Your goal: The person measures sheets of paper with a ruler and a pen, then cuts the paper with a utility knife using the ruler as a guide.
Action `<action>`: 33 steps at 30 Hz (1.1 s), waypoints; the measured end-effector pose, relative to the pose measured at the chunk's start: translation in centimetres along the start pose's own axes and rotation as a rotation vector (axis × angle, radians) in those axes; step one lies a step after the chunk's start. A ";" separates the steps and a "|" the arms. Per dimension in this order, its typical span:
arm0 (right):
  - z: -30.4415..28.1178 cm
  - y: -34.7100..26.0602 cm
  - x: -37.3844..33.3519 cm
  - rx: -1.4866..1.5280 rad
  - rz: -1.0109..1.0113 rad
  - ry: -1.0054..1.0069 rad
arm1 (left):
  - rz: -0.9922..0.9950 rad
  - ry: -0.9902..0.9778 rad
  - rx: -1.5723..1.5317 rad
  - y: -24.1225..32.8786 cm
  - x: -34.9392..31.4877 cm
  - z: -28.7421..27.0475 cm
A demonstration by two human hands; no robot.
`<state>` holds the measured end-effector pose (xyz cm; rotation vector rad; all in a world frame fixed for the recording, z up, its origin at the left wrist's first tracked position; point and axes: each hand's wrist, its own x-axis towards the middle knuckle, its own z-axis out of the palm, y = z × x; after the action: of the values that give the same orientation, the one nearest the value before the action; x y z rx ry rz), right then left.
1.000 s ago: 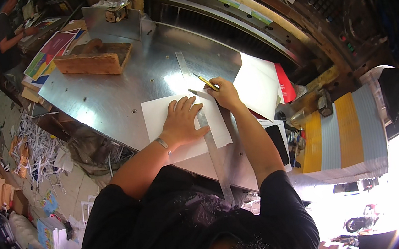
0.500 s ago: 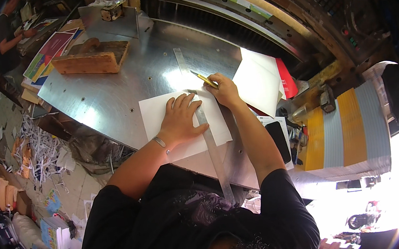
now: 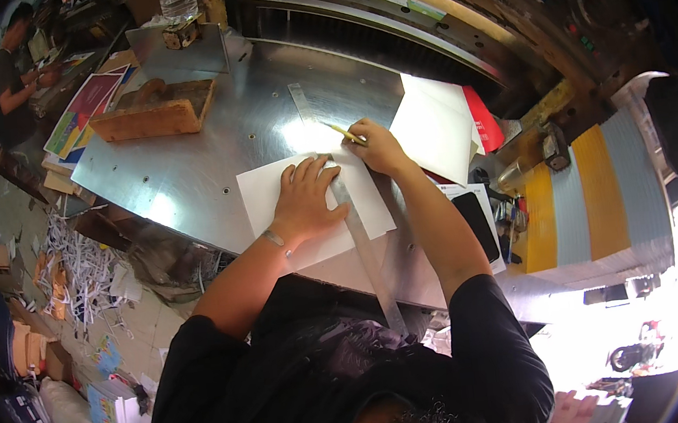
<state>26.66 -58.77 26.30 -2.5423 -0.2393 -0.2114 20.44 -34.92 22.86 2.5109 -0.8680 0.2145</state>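
Observation:
My left hand [image 3: 303, 203] lies flat with fingers spread on a white sheet of paper [image 3: 260, 199], its fingertips and thumb against a long steel ruler [image 3: 370, 261]. The ruler crosses the paper and reaches back toward my body. Beyond the sheet, a pale metal strip [image 3: 298, 97] lies roughly in line with it; glare hides whether they join. Closed around a slim yellow pen-shaped tool [image 3: 345, 133] is my right hand [image 3: 378, 149], just right of the ruler's far part. The tool's tip points away and left; whether it is a pen or a cutter knife I cannot tell.
A wooden block with a handle [image 3: 152, 119] stands on the metal table [image 3: 188, 165]. More white sheets [image 3: 433, 125], a red printed sheet [image 3: 484, 120] and a black phone [image 3: 475, 223] lie right. Yellow and grey stacks [image 3: 603, 194] stand beyond. Another person [image 3: 9, 92] works far left.
The view has turned slightly. Both hands stay in nearly the same place on and beside the paper, and the yellow tool remains in my right hand.

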 end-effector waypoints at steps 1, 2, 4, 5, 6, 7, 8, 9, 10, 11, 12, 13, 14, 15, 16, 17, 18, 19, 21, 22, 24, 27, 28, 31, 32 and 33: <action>-0.5 0.3 -0.4 0.068 -0.012 0.063 | 0.012 0.017 0.007 -0.2 0.1 0.3; -0.6 0.8 -1.0 0.143 -0.020 0.125 | 0.010 0.004 0.013 -0.1 0.2 0.2; -0.9 -0.2 -2.8 0.250 0.050 0.244 | -0.001 -0.029 0.025 0.0 0.4 -0.1; -1.4 -1.6 -4.5 0.294 -0.004 0.322 | 0.006 -0.007 0.027 -0.1 0.2 -0.1; -1.9 -3.9 -6.7 0.307 0.058 0.319 | 0.009 0.008 0.030 -0.5 -0.2 -0.1; -2.3 -6.1 -9.0 0.320 0.120 0.319 | 0.015 0.026 0.033 -0.9 -0.3 0.0; -2.3 -7.2 -11.7 0.265 0.147 0.280 | -0.002 0.005 0.017 -1.3 -0.3 0.5; -2.4 -7.9 -14.8 0.208 0.181 0.244 | -0.005 -0.027 0.016 -1.4 -0.7 0.8; -2.7 -8.9 -17.6 0.187 0.184 0.194 | -0.006 -0.041 0.022 -1.4 -0.5 0.4; -3.0 -9.5 -20.1 0.158 0.187 0.153 | 0.003 -0.046 0.024 -1.2 0.1 0.1; -2.9 -9.8 -22.5 0.136 0.175 0.153 | -0.004 -0.117 -0.009 -1.0 0.5 -0.2; -2.8 -10.0 -24.7 0.114 0.163 0.155 | -0.007 -0.156 -0.005 -1.0 0.7 -0.5; -2.7 -10.0 -26.2 0.093 0.153 0.157 | -0.009 -0.197 0.001 -1.1 0.8 -0.8; -2.6 -9.7 -27.4 0.073 0.150 0.161 | -0.014 -0.246 0.005 -1.1 0.9 -1.2; -2.5 -9.3 -28.5 0.052 0.149 0.165 | -0.046 -0.345 0.009 -1.2 1.3 -1.8; -2.1 -9.5 -29.5 0.041 0.146 0.161 | -0.042 -0.382 0.018 -1.8 1.2 -2.5; -1.8 -9.6 -29.9 0.039 0.120 0.175 | -0.044 -0.416 0.023 -2.3 1.3 -3.0; -1.6 -9.6 -30.1 0.037 0.091 0.187 | -0.048 -0.449 0.030 -2.6 1.2 -3.3; -1.4 -9.4 -30.3 0.008 0.057 0.214 | -0.069 -0.503 0.001 -2.0 1.5 -3.6; -1.1 -9.5 -30.4 -0.006 0.058 0.221 | -0.072 -0.515 -0.012 -2.0 1.5 -3.5; -1.1 -9.4 -30.3 -0.021 0.052 0.231 | -0.076 -0.507 -0.029 -2.0 1.7 -3.9; -1.4 -9.6 -29.9 -0.024 0.069 0.229 | -0.078 -0.483 -0.038 -2.4 1.6 -4.1; -1.4 -9.6 -30.0 -0.025 0.081 0.228 | -0.084 -0.480 -0.033 -2.4 1.5 -4.2; -1.1 -9.7 -29.9 -0.027 0.103 0.246 | -0.051 -0.382 0.006 -2.6 1.4 -4.0; -1.0 -9.7 -29.9 -0.028 0.107 0.253 | -0.033 -0.335 0.022 -2.8 1.3 -3.8; -1.0 -9.8 -29.8 -0.022 0.108 0.248 | -0.015 -0.279 -0.023 -2.9 1.5 -3.4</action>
<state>-4.50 -55.00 26.32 -2.5113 -0.0034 -0.4847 23.40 -32.10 25.22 2.5628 -0.9503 -0.1550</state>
